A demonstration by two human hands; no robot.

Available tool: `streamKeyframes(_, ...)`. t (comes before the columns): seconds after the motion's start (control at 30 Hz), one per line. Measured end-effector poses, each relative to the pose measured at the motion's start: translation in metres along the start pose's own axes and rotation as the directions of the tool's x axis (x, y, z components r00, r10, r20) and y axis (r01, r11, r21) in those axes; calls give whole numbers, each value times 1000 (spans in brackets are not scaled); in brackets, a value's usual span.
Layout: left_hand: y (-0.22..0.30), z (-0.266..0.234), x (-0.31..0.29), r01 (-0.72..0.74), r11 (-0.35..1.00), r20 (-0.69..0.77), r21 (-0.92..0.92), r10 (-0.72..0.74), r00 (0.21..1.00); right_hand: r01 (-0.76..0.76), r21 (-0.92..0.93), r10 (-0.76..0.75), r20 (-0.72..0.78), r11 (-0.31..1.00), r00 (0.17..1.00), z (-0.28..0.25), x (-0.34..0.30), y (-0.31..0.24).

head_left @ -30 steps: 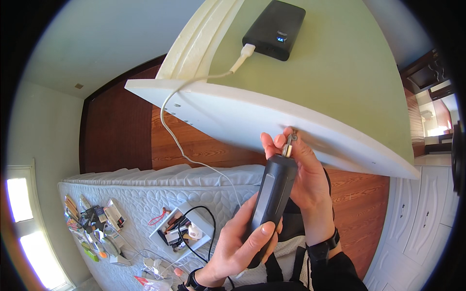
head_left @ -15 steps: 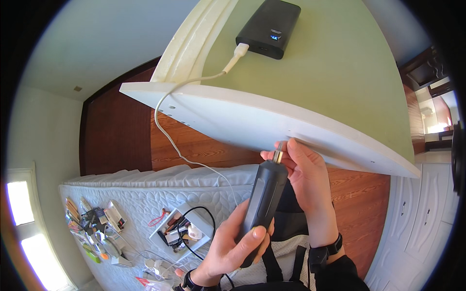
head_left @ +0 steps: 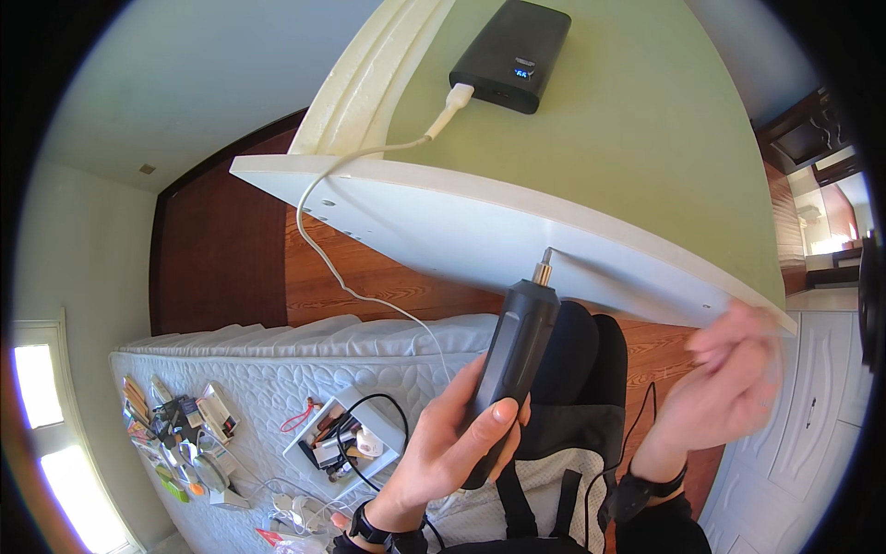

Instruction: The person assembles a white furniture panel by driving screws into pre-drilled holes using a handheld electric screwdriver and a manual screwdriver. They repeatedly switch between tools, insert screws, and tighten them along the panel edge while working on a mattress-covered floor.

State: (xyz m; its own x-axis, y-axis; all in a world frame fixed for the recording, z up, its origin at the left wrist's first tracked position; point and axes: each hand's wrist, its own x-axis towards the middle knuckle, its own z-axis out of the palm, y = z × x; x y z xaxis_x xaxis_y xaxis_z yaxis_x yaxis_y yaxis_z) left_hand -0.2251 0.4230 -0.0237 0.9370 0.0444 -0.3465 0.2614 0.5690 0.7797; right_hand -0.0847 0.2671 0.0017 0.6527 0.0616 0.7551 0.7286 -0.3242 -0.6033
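Observation:
My left hand point(head_left: 454, 452) is wrapped around a black electric screwdriver point(head_left: 512, 346), which stands tilted with its bit pointing up and away. The tip of the metal bit point(head_left: 546, 258) is at the white side face of a board point(head_left: 443, 217); whether it touches a screw or hole there cannot be made out. Over to the right, my right hand point(head_left: 724, 383) is raised beside the board's right end, smeared by motion, and nothing can be made out in its fingers. A white cable point(head_left: 323, 263) hangs down from the board toward my left hand, where its end is hidden.
On the board's green top lies a black power bank point(head_left: 512, 55) with a lit display and the white cable plugged in. A quilted mattress point(head_left: 249, 369) at lower left bears a small box of odds and ends point(head_left: 397, 429) and loose small items. White cabinets point(head_left: 794, 415) stand at right.
My right hand has left the screwdriver's bit and swung right and down to the board's right end. The screwdriver, in my left hand, has shifted slightly right and up.

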Motion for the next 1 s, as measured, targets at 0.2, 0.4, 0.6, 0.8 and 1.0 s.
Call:
streamKeyframes(0.2, 2, 4, 3, 9, 1000, -55, -15, -10, 998, -80, -352, 111, 68, 932, 991, 4, 55, 22)
streamKeyframes(0.4, 12, 15, 0, 69, 997, -124, -24, -71, 990, -457, -288, 520, 202, 841, 830, 11, 54, 22)
streamKeyframes(0.6, 15, 21, 0, 81, 996, -178, -46, -88, 980, -399, -373, 468, 116, 838, 876, 16, 47, 15)
streamKeyframes(0.8, 17, 17, -3, 93, 990, -90, -110, -103, 991, -280, -391, 315, 26, 877, 949, 26, 43, 18)
streamKeyframes(1.0, 17, 17, -4, 87, 990, -86, -114, -97, 992, -241, -408, 283, 45, 881, 958, 24, 42, 18)
